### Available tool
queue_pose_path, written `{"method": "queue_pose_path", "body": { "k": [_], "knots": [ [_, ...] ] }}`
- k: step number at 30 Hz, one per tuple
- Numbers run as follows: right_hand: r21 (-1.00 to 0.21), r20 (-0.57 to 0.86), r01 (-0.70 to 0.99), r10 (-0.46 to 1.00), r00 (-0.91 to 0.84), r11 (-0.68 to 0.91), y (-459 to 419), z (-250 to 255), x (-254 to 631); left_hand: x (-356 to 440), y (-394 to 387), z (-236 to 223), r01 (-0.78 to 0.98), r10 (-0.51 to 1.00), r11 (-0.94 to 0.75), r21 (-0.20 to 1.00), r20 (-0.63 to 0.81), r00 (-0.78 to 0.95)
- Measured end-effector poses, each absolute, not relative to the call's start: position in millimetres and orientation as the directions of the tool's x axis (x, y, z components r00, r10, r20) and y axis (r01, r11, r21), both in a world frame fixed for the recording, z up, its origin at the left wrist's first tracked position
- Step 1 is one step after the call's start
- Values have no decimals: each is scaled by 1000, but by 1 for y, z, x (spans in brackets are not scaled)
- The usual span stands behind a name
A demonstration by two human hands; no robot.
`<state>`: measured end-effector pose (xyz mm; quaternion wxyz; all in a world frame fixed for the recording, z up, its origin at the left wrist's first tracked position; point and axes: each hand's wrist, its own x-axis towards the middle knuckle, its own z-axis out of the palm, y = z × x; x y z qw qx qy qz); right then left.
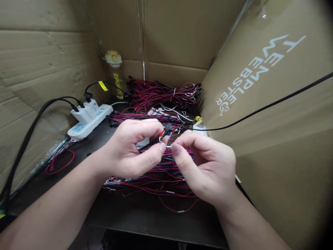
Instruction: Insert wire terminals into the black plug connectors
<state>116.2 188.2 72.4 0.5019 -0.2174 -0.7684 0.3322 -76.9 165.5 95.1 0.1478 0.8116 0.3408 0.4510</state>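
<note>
Between the thumb and fingers of my left hand (137,147) is a black multi-pin connector (168,128) with a dark cable and short red, yellow and white wires. My right hand (205,163) pinches the end of a thin white wire (168,146) just right of my left thumb. Its tip is hidden under the right thumb and forefinger. Below and behind both hands lies a spread of red, blue and black wire harnesses (156,185), partly covered by them.
A large bundle of red and black wires (163,92) lies at the back. To the left stand a white power strip (91,121) with plugs and a clear bottle (114,74) with a yellow lid. Cardboard walls (171,31) enclose the dark table (156,215). A black cable (265,107) crosses the right side.
</note>
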Motion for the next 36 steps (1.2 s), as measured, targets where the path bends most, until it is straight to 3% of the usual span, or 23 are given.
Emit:
{"method": "queue_pose_path", "body": {
  "k": [17, 36],
  "knots": [
    [-804, 580, -99, 735, -351, 586, 185, 64, 108, -80, 165, 93, 529, 637, -745, 406, 668, 384],
    [-773, 608, -97, 687, -397, 627, 187, 64, 112, -78, 164, 94, 535, 665, -723, 437, 648, 370]
  ]
}}
